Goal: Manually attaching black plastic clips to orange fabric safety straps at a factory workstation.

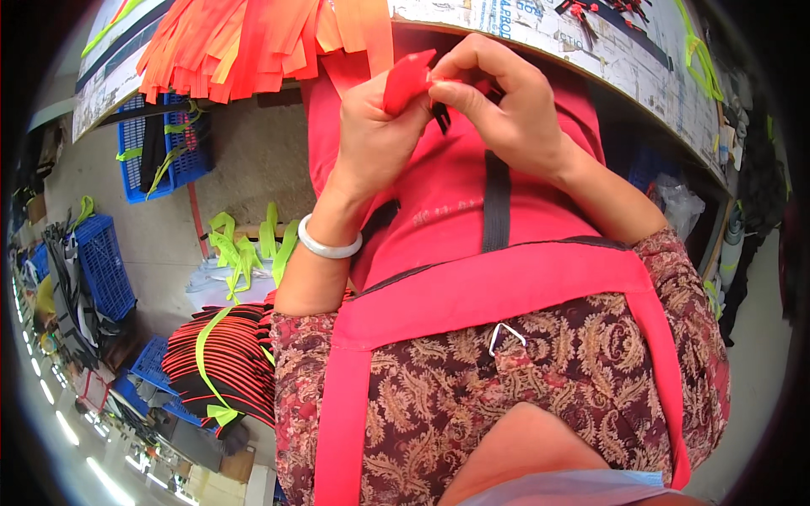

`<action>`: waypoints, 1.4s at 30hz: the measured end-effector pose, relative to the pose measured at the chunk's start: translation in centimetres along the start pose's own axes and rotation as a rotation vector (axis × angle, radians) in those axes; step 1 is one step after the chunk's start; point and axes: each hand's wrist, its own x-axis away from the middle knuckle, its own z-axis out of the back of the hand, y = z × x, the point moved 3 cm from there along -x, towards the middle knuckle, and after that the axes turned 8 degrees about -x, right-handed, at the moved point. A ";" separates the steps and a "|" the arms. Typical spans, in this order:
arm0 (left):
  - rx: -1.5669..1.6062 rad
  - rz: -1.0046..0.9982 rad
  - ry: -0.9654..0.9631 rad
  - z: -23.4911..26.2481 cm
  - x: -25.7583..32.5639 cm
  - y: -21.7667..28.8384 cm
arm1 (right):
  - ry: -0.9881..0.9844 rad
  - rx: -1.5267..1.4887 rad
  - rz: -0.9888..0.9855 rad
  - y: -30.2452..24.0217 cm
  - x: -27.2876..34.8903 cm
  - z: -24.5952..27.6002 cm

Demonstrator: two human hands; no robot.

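Observation:
Both of my hands meet above my lap, just off the table's near edge. My left hand (371, 139) is closed around a folded bright red fabric strip (407, 82), which stands up out of the fist. At the strip's right edge, the thumb and forefinger of my right hand (515, 110) pinch together on it. A short black piece (441, 118) pokes out below the fingertips; whether it is joined to the strip I cannot tell. A thick bundle of orange-red strips (228, 51) hangs over the table edge, left of my hands.
The table (460, 12) carries small black-and-red pieces (582, 15) at the far right. Blue crates (105, 266) stand on the floor at left. Beside my left elbow lies a stack of black-and-red pieces (211, 358) tied with a yellow-green band. A red apron (498, 274) covers my lap.

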 end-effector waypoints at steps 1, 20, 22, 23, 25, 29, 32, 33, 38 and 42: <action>0.000 0.001 0.002 0.0 -0.2 0.1 | -0.018 0.038 0.035 -0.2 -0.1 0.1; 0.030 -0.210 0.032 1.8 0.0 3.8 | -0.183 0.105 0.120 -3.8 -1.9 0.1; -0.112 -0.264 0.106 1.8 -0.1 3.6 | -0.149 0.169 0.153 -3.2 -1.6 -0.4; -0.155 -0.331 0.118 1.7 -0.1 2.8 | -0.126 0.159 0.173 -2.2 -1.1 -0.8; -0.211 -0.377 0.124 1.6 -0.1 2.0 | -0.117 0.129 0.165 -0.6 -0.4 -1.0; -0.099 -0.221 0.068 2.5 0.1 2.6 | -0.215 0.130 0.152 -2.8 -1.9 -0.7; -0.122 -0.299 0.107 2.9 0.4 3.5 | -0.295 0.196 0.110 -3.0 -2.1 -1.3; -0.090 -0.302 0.086 2.6 0.4 3.5 | -0.281 0.252 0.187 -1.8 -1.6 -2.0; -0.117 -0.512 -0.061 1.0 0.6 6.0 | -0.388 0.093 0.134 4.2 1.7 -3.7; 0.383 -0.041 0.387 7.2 0.1 3.7 | -0.429 0.087 0.071 1.0 -5.4 -1.7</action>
